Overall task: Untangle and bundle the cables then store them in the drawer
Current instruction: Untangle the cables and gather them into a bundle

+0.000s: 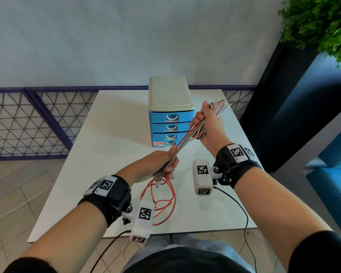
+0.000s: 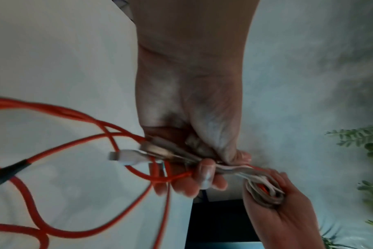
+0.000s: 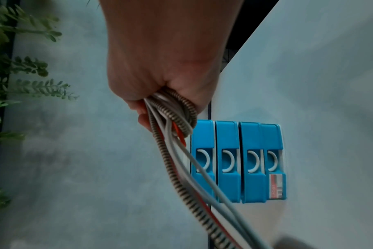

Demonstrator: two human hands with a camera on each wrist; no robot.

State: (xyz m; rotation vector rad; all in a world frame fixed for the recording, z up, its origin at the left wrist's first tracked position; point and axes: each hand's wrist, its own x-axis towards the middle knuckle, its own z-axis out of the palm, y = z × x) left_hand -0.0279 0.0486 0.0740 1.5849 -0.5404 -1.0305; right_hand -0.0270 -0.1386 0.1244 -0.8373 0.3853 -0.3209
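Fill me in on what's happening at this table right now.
A person is gathering a bunch of cables above a white table. The right hand grips the looped end, and the left hand holds the bunch lower down. A loose red cable trails from there onto the table. The blue drawer unit stands behind, all its drawers shut, nothing stored yet.

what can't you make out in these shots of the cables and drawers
- Head view: how many cables there are; the right hand and left hand cover the bundle.
- Left wrist view: the red cable runs off the left edge, blurred.
- All views: contents of the drawer unit; every front is closed.
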